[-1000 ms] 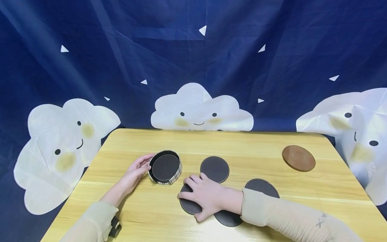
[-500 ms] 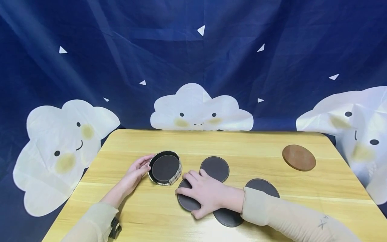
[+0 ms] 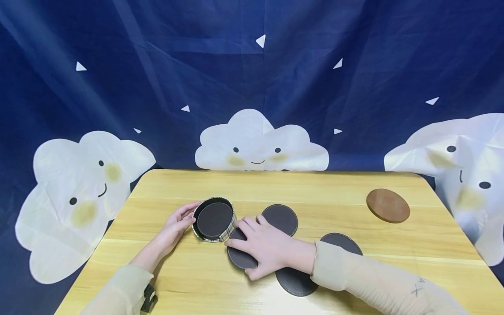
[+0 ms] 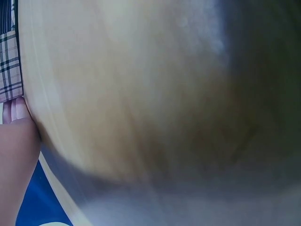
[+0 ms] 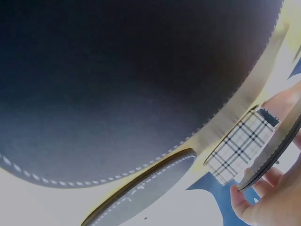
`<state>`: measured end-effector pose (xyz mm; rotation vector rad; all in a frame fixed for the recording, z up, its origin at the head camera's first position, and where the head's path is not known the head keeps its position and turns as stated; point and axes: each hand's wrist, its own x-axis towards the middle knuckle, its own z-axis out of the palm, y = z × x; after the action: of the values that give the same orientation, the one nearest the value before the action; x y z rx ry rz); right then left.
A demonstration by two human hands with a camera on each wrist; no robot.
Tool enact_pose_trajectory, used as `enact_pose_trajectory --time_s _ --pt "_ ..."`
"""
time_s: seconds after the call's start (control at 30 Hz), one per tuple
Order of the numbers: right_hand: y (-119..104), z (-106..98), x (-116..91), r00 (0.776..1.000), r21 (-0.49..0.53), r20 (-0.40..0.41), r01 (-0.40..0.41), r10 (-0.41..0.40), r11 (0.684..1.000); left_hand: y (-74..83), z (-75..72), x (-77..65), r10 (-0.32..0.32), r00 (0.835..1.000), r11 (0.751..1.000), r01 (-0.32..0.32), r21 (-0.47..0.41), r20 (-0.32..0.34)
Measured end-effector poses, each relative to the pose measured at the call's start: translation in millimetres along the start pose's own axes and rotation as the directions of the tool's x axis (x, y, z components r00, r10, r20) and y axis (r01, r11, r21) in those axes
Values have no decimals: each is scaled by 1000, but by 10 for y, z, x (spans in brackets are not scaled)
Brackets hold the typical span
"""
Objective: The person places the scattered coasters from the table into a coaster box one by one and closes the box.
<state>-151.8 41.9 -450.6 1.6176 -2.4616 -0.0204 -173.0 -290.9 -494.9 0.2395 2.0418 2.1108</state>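
My left hand [image 3: 173, 227] holds the left wall of a round plaid coaster holder [image 3: 229, 229], thumb at its rim. A black coaster lies inside the holder. In the left wrist view the thumb is against the plaid wall [image 4: 10, 70]. My right hand [image 3: 269, 245] grips a black round coaster [image 3: 239, 257] by its edge, right beside the holder's near right side. The right wrist view shows this coaster [image 5: 275, 150] tilted edge-on between thumb and fingers, in front of the plaid wall [image 5: 242, 146].
Three more black stitched coasters lie on the wooden table [image 3: 189, 280]: a far one [image 3: 282, 218], a right one [image 3: 341, 243] partly under the sleeve, and a near one [image 3: 297, 283] partly under the right wrist. A brown disc [image 3: 388, 205] lies at the back right.
My right hand has moved a little left and away from me with the coaster, closer to the holder. The left hand and the holder stay in place.
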Motion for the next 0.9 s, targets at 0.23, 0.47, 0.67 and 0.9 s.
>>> enact_pose_trajectory --time_s 0.23,0.47,0.67,0.9 --pt "33 -37 63 1000 4 -2 -5 5 1000 15 7 -2 -18 1000 1000 18 1 -12" --pt "81 -88 140 1000 15 2 -29 29 999 8 3 -16 -25 1000 1000 26 16 -16" --pt "119 -104 228 998 0 -8 -54 54 999 22 11 -27 -26 999 1000 26 16 -22" --pt "150 -132 344 997 -9 5 -82 82 997 28 18 -21 -33 999 999 34 20 -34"
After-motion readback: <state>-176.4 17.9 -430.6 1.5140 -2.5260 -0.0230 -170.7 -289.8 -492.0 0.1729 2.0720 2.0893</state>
